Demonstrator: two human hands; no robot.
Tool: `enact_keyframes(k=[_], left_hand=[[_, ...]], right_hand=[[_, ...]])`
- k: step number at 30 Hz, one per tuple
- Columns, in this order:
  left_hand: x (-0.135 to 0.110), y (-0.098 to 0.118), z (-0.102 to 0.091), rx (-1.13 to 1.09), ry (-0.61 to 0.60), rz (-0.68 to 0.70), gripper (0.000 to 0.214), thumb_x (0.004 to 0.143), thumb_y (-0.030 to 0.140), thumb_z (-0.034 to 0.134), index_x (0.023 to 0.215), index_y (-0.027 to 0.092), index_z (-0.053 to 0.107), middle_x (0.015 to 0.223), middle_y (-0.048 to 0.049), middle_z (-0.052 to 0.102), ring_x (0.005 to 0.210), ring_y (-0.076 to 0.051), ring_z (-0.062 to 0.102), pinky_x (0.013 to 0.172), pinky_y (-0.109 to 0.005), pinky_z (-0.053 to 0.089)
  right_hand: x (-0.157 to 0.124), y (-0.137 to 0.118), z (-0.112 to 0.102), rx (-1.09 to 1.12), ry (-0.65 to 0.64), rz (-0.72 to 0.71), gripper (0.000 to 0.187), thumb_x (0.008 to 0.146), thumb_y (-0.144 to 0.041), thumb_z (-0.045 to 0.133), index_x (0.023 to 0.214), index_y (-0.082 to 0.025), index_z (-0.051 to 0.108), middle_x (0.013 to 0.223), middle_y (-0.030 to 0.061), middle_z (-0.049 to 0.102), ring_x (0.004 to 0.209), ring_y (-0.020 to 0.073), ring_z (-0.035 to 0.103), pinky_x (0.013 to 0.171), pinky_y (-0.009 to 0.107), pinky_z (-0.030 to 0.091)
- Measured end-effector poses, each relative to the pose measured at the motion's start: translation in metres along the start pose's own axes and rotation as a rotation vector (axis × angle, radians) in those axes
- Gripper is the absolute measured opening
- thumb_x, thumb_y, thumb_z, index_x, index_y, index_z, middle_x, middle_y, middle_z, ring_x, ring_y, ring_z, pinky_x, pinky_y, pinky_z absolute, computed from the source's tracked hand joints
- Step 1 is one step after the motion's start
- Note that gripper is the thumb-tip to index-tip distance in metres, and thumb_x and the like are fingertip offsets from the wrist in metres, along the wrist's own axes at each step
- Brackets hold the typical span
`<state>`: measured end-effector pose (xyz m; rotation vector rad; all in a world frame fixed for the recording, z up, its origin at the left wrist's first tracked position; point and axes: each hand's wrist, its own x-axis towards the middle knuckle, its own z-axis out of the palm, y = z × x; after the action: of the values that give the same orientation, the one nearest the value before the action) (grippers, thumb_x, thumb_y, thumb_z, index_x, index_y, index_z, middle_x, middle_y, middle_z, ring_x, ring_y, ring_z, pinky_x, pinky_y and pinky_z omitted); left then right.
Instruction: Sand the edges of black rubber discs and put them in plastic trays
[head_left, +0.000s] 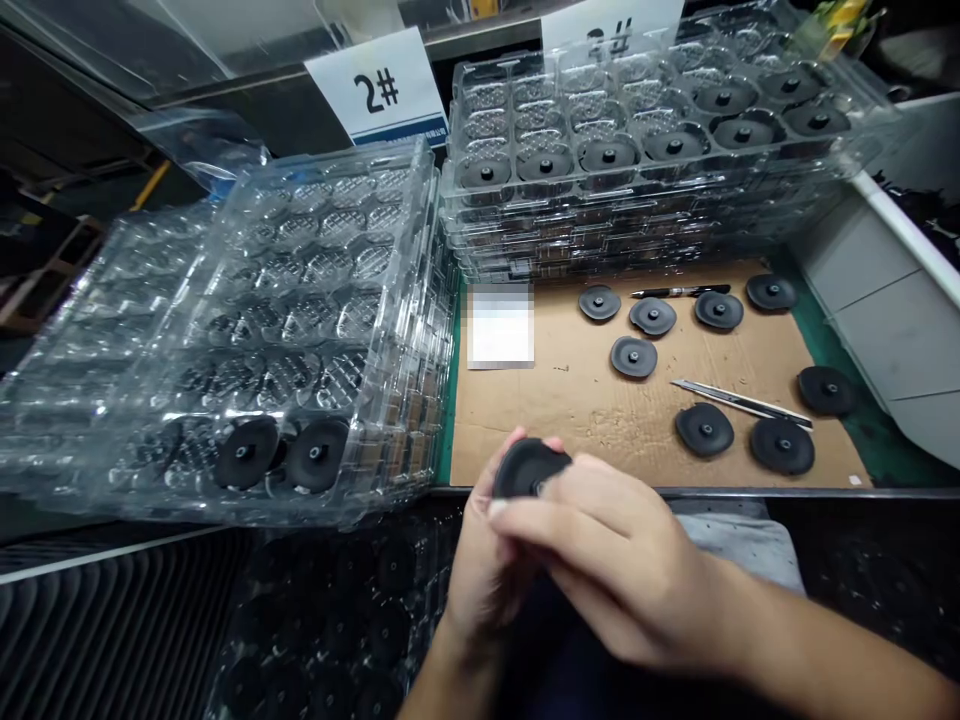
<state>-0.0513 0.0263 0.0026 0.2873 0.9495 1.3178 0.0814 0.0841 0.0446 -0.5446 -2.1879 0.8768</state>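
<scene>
My left hand [484,545] is wrapped round a black rubber disc [525,465] with a small hub in its middle. Over the disc, the fingers of my right hand [630,560] are pinched together at the hub; whether they hold anything else is hidden. Both hands are just in front of the cardboard sheet [547,420]. Several similar discs lie on the cardboard, among them a loose disc [705,430] and another near the right edge [782,445]. Tweezers [742,403] rest between the discs, and a black pen [681,291] lies farther back.
A stack of clear trays [285,290] stands at left, with two discs in its front row. Another tray stack [637,200] at the back holds several discs. Paper signs [379,88] marked 2# stand behind. Below left is a tray of dark discs [337,630]. A grey bin wall [885,310] borders the right.
</scene>
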Motion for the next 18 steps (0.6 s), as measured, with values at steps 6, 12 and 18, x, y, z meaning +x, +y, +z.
enact_keyframes(k=[6,12,18], left_hand=[[0.002,0.0,-0.002,-0.113,-0.085,-0.04,0.064,0.056,0.042,0.08,0.116,0.03,0.06,0.118,-0.0031,0.065,0.11,-0.024,0.059,0.1,-0.034,0.043],[0.001,0.003,-0.005,-0.109,-0.055,0.02,0.063,0.061,0.041,0.077,0.12,0.03,0.057,0.121,-0.0043,0.064,0.112,-0.025,0.058,0.1,-0.036,0.044],[-0.002,0.001,-0.007,-0.2,-0.137,-0.117,0.066,0.059,0.047,0.074,0.12,0.032,0.057,0.131,-0.0052,0.057,0.106,-0.028,0.062,0.099,-0.04,0.044]], right_hand=[[-0.021,-0.001,-0.016,-0.22,-0.002,0.233,0.027,0.086,-0.006,0.045,0.106,-0.014,0.06,0.078,0.0048,0.059,0.068,0.0146,0.047,0.062,0.029,0.037],[-0.004,0.02,-0.006,-0.222,0.099,0.121,0.028,0.09,-0.01,0.041,0.103,-0.019,0.064,0.09,0.0057,0.065,0.075,0.016,0.053,0.067,0.031,0.038],[-0.02,0.094,0.015,-0.076,0.135,0.45,0.028,0.094,-0.025,0.04,0.114,-0.022,0.06,0.105,0.0048,0.064,0.092,0.0154,0.058,0.078,0.029,0.046]])
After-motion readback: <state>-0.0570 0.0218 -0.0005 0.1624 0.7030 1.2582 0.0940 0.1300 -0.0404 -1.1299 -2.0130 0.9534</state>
